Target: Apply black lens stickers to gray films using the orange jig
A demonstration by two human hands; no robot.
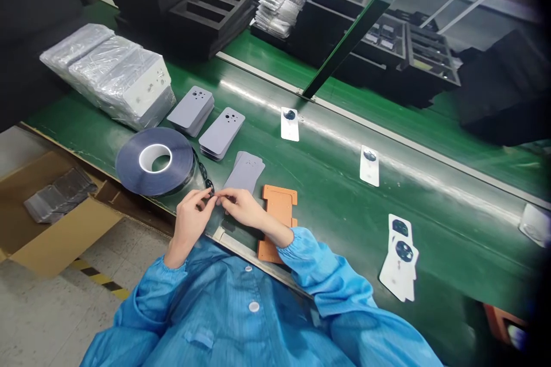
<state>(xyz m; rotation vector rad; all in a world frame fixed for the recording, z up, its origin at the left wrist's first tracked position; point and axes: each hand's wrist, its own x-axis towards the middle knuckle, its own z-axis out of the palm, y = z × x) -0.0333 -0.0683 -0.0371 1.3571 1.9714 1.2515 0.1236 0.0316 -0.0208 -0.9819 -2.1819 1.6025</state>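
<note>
My left hand [193,213] pinches the loose end of a strip of round black stickers [209,184], which runs from a large dark roll [130,165] with a white core. Meeting it at the fingertips, my right hand [241,206] is closed in a pinch; what lies between its fingers is too small to make out. Behind both hands rests a fanned pile of grey phone-back-shaped sheets [244,170], partly covered by the right hand. An orange fixture plate [279,204] sits under my right forearm.
Two stacks of grey sheets [189,108] stand beyond the roll, near plastic-wrapped bundles [116,74]. White cards with black stickers [289,126] lie along the green bench [327,194], several overlapping at right. A cardboard box [86,229] is below the left edge. Black trays [215,5] line the back.
</note>
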